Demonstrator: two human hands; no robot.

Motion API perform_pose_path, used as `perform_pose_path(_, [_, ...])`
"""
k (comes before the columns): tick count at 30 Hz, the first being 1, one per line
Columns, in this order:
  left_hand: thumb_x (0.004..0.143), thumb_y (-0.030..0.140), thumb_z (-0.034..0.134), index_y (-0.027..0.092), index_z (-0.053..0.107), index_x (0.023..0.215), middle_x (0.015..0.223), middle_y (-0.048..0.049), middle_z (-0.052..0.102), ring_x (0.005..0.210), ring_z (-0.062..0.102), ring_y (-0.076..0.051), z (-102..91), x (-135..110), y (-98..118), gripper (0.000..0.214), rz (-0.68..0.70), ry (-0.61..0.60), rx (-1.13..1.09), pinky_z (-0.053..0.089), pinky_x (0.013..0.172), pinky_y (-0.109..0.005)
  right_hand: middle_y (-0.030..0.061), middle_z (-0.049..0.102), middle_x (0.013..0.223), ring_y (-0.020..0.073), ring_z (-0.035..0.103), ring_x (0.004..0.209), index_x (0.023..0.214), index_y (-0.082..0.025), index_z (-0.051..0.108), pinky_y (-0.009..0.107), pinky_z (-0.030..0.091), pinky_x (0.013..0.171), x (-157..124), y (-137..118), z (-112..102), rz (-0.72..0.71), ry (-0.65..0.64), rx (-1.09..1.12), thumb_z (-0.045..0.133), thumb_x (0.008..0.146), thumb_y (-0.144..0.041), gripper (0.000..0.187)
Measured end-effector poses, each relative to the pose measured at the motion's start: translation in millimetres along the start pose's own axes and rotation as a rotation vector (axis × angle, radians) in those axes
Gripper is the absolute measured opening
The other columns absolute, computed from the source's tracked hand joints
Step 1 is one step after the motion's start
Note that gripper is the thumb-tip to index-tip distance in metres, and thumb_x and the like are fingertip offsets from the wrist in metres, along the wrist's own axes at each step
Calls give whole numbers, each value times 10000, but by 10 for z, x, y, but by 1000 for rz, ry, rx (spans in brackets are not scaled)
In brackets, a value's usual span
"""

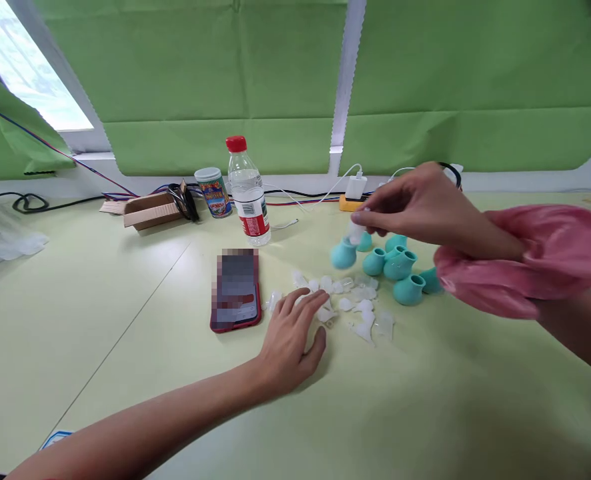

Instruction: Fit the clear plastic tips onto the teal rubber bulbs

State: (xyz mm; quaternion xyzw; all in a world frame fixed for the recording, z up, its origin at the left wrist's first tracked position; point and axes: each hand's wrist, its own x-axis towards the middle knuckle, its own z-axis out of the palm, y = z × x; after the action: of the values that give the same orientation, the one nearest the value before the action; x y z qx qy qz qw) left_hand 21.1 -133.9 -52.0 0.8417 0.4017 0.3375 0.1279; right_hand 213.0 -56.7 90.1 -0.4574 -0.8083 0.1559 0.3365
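My right hand (400, 207) pinches a small translucent white piece (356, 232) between thumb and fingers. Directly below it is a teal bulb-shaped piece (344, 255), slightly blurred; whether it hangs from the white piece or only touches it I cannot tell. Several more teal pots with narrow necks (408, 290) stand or lie close together under and beside that hand. Palm down, my left hand (290, 333) rests on the table with its fingers spread, fingertips among scattered white and clear plastic-like scraps (363, 323).
A phone in a red case (236, 320) lies left of the scraps. Behind it are a red-capped water bottle (248, 193), a can (214, 193) and an open cardboard box (150, 210). Cables and a white charger (356, 187) run along the wall. A clear bag (0, 233) lies far left.
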Motion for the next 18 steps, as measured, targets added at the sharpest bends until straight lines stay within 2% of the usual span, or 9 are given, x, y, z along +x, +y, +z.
perform_pose_path(3, [790,163,396,169,403,1207,1306,-79,408,1214,259,-341,46,18,22,417,37,-173,266,223,929,-600,41,621,553,121,550,507,670,-110,674,219,412,462,184,241,202,-73,16,-182,577,675,-239,162])
perform_pose_path(6, [820,171,362,170,416,1206,1323,-69,388,1231,235,-363,65,23,41,390,48,-233,383,186,905,-653,56,609,529,124,547,468,666,-82,667,232,417,462,307,491,415,6,-152,-155,522,704,-231,212])
perform_pose_path(8, [832,160,353,183,447,1178,1303,-67,417,1228,257,-355,63,26,39,360,53,-222,414,207,891,-652,52,601,520,123,542,451,714,-80,664,248,431,482,352,595,491,34,-212,-142,485,732,-240,240])
perform_pose_path(9, [835,150,354,189,472,1150,1281,-66,445,1225,271,-349,61,28,34,339,60,-206,421,216,887,-647,48,598,520,130,546,462,753,-83,661,265,441,515,361,622,505,26,-192,-171,482,739,-248,243])
perform_pose_path(12, [842,132,370,193,547,1032,1164,-55,559,1200,331,-315,64,28,7,267,102,-138,400,214,902,-620,59,607,563,179,563,560,892,-110,635,327,432,629,319,607,475,-31,-38,-352,523,736,-289,262])
perform_pose_path(14, [839,126,394,194,577,951,1072,-35,618,1152,393,-283,75,24,-11,225,131,-85,368,219,917,-577,80,620,618,208,558,623,997,-137,594,345,403,654,214,539,437,-71,16,-433,516,757,-326,315])
perform_pose_path(16, [828,122,424,194,590,888,1006,-18,649,1064,457,-254,86,21,-24,190,139,-32,339,267,895,-513,83,623,653,203,546,634,1042,-155,567,336,380,643,44,458,420,-132,-13,-449,457,800,-340,324])
perform_pose_path(18, [814,118,447,191,594,858,966,-12,660,955,492,-229,91,22,-30,170,125,9,319,317,829,-453,67,623,680,169,537,609,945,-164,605,303,368,615,-169,397,441,-219,-125,-440,428,815,-313,266])
